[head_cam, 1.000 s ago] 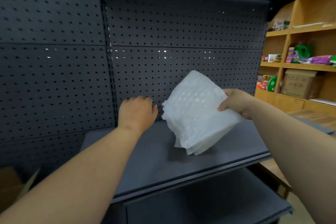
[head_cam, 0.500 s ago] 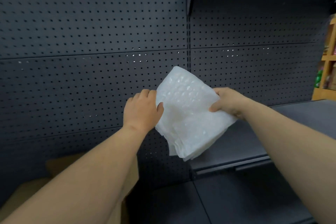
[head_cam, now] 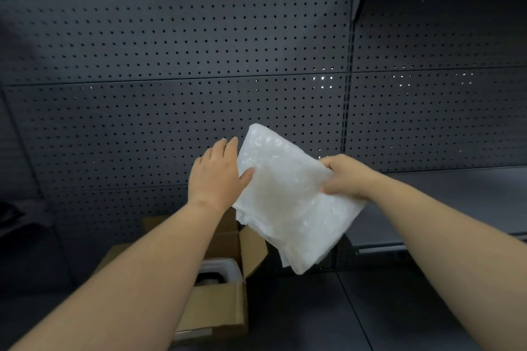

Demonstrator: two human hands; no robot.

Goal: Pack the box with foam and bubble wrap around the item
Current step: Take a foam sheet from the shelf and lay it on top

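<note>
Head-worn view, forward-down, close over both forearms

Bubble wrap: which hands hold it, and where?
Folded bubble wrap: right hand grips its right edge; left hand holds its left edge, thumb on front.

Both forearms bare, no sleeves, rings or watch apparently worn.
</note>
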